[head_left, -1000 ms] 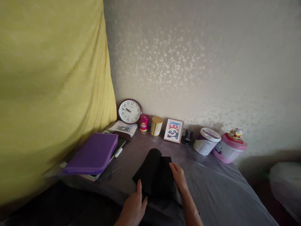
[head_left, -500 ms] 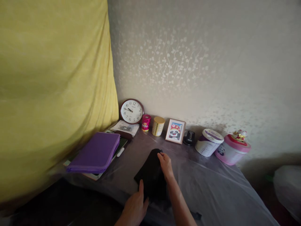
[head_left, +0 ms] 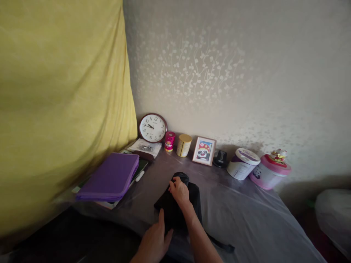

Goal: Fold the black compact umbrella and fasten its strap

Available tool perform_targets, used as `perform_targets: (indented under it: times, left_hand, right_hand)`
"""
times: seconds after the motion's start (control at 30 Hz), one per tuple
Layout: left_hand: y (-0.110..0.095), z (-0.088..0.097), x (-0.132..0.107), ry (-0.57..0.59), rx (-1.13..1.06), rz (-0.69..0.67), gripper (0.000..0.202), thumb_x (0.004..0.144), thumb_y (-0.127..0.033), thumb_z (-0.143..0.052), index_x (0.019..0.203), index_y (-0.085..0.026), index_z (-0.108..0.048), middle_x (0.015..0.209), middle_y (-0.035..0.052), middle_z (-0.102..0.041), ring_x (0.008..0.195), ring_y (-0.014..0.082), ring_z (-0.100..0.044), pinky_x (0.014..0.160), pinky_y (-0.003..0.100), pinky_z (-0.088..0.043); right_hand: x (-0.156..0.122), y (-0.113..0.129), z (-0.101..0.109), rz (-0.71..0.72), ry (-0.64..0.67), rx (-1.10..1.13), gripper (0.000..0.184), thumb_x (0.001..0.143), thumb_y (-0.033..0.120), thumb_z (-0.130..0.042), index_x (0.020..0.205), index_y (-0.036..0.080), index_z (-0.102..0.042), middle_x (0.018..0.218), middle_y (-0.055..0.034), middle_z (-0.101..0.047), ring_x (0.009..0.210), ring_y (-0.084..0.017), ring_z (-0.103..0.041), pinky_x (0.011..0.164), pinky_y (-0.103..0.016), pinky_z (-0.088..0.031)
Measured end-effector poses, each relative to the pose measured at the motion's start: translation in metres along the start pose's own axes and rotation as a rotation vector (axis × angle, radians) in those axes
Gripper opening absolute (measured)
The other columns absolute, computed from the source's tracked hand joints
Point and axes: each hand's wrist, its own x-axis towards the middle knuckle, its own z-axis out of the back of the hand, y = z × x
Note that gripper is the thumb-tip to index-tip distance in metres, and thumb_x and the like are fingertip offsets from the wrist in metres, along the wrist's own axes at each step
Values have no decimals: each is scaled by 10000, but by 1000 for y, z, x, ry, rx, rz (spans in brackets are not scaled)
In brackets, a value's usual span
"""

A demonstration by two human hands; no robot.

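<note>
A black cloth item [head_left: 195, 199] lies bunched on the covered table near its front, its exact kind unclear. From its lower right a thin black strap [head_left: 221, 245] trails over the table. My right hand [head_left: 179, 190] is over the upper part of the cloth, fingers pinched on a fold of it. Lower down, my left hand [head_left: 156, 235] rests against the cloth's near left side, with index finger stretched out and thumb apart. Its other fingers are mostly hidden.
On the left lies a purple zip folder [head_left: 109, 175] on other flat items, beside a white marker [head_left: 140, 176]. Along the wall stand a clock [head_left: 153, 128], pink tin [head_left: 169, 141], yellow-lidded can [head_left: 184, 145], picture frame [head_left: 204, 150], black hole punch [head_left: 220, 159], white tub [head_left: 243, 164] and pink-lidded container [head_left: 270, 171].
My right hand has moved left across the cloth, carrying a fold with it. More of the cloth's right side and the strap now show. My left hand has barely moved.
</note>
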Motion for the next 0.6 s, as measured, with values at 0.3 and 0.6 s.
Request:
perform_targets:
  times: [0.3,0.6]
  left_hand:
    - [-4,5,-6,-13,-37,-126,791,792,-266,-437,1402,-204,62,1129,96,-603,929,181,-615,785,253,-429]
    - [-5,-6,3,-15,18,-73,725,817,-186,-387,1404,-196,38,964,76,-671,846,184,-634,709,245,-413]
  right_hand:
    - [-11,0,-7,148,-4,-121,225,818,224,-454,1010,220,-571,812,-22,-684,793,-160,-631,673,-232,-417]
    - [-49,-26,13,534,-119,214,221,857,204,-418,936,232,-623,958,-34,-648,924,-154,-575,844,-294,-435]
